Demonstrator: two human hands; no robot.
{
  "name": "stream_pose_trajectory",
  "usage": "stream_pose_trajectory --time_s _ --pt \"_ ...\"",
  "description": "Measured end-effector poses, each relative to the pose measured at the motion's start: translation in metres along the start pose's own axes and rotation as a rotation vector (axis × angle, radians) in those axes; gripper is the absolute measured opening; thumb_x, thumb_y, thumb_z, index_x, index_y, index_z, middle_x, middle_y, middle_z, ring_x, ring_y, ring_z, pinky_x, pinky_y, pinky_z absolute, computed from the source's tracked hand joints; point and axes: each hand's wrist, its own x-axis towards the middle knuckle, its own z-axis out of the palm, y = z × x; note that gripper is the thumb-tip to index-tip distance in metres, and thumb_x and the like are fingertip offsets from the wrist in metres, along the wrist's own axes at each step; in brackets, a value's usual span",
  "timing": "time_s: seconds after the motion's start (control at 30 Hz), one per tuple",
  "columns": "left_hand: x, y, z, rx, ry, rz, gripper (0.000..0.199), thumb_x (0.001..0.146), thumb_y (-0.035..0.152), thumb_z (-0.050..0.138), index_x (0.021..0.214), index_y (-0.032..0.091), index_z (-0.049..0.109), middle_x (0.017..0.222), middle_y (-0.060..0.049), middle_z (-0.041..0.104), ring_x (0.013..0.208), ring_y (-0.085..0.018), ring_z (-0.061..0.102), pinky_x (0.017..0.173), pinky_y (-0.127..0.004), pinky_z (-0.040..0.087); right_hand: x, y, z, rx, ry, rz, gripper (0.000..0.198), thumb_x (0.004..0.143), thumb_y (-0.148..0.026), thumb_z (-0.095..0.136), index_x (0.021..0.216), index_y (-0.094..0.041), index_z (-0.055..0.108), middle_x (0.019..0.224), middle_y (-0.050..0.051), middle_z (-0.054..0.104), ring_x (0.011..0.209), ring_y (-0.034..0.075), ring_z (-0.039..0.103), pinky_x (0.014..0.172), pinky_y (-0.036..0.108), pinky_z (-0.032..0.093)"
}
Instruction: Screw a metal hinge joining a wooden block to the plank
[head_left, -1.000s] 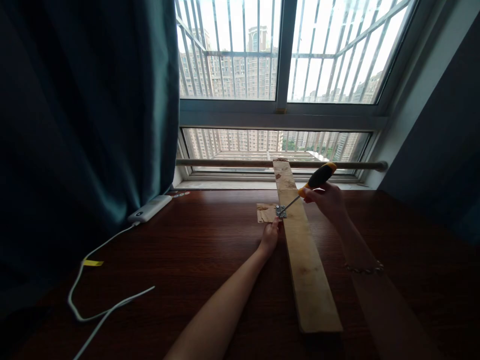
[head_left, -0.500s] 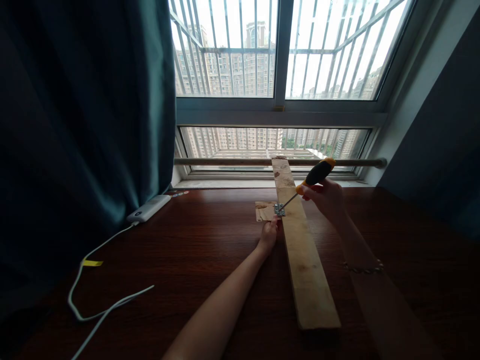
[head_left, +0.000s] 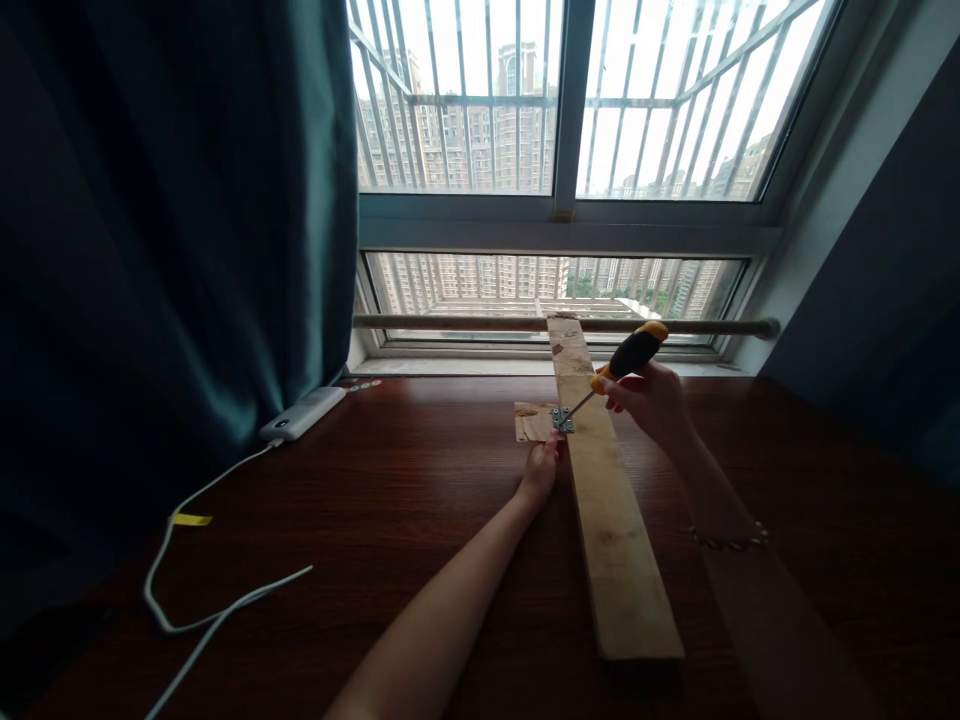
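My right hand (head_left: 651, 400) is closed around the black and yellow handle of a screwdriver (head_left: 634, 350). The shaft slants down to the left, and its tip meets a small metal hinge (head_left: 562, 419). That hinge lies across a long wooden plank (head_left: 615, 520) and a short piece of wood (head_left: 531, 422) at the plank's left side. From below, my left hand (head_left: 540, 470) reaches the hinge's lower edge, fingers drawn together with the fingertips against it. The exact contact of tip and screw is too small to make out.
A white power strip (head_left: 304, 413) with a white cable (head_left: 161, 560) lies on the dark wooden tabletop (head_left: 420, 480) at the left. Beside it hangs a blue curtain (head_left: 300, 200). A horizontal rail (head_left: 465, 323) crosses before the barred window, near the plank's far end.
The whole view has shifted slightly. The screwdriver's handle has turned and tipped a little, while its tip stays at the hinge. My left hand keeps its place there.
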Motion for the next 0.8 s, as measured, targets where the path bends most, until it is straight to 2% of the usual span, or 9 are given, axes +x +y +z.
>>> stream_pose_trajectory --time_s 0.1,0.2,0.53,0.63,0.8 --pt "0.000 0.001 0.000 -0.012 0.013 -0.011 0.053 0.075 0.061 0.033 0.044 0.019 0.038 0.039 0.002 0.036 0.040 -0.010 0.035 0.046 -0.024 0.028 -0.002 -0.003 0.004 0.202 -0.062 0.012 0.030 0.065 -0.041 0.063 0.081 -0.015 0.057 0.083 0.007 0.066 0.039 0.010 0.053 0.037 0.024 0.045" --pt "0.000 0.001 0.000 -0.031 -0.004 0.002 0.052 0.075 0.062 0.033 0.047 0.018 0.039 0.041 0.002 0.037 0.041 -0.009 0.034 0.045 -0.024 0.027 -0.003 -0.007 0.005 0.356 -0.126 0.013 0.030 0.065 -0.038 0.064 0.082 -0.015 0.055 0.090 0.008 0.065 0.040 0.009 0.053 0.038 0.025 0.046" --pt "-0.003 0.008 -0.002 -0.054 -0.059 0.032 0.055 0.075 0.064 0.032 0.044 0.019 0.034 0.040 0.003 0.030 0.042 -0.008 0.029 0.046 -0.026 0.023 -0.003 -0.011 -0.003 0.402 -0.227 0.079 0.037 0.064 -0.040 0.067 0.087 -0.016 0.053 0.093 0.008 0.063 0.054 0.014 0.062 0.051 0.031 0.055" --pt "-0.006 0.013 -0.002 -0.098 -0.067 0.044 0.055 0.074 0.066 0.032 0.044 0.019 0.034 0.040 0.004 0.029 0.041 -0.008 0.028 0.045 -0.025 0.023 -0.003 -0.013 -0.001 0.356 -0.180 0.052 0.040 0.061 -0.044 0.068 0.083 -0.017 0.050 0.085 0.006 0.064 0.051 0.015 0.062 0.046 0.029 0.054" --pt "-0.007 0.015 -0.002 -0.123 -0.058 0.043 0.055 0.074 0.065 0.034 0.045 0.018 0.037 0.042 0.003 0.034 0.042 -0.008 0.030 0.047 -0.025 0.026 -0.006 -0.015 0.007 0.100 0.030 -0.028 0.043 0.058 -0.046 0.070 0.083 -0.018 0.048 0.065 0.001 0.064 0.041 0.014 0.058 0.034 0.022 0.044"
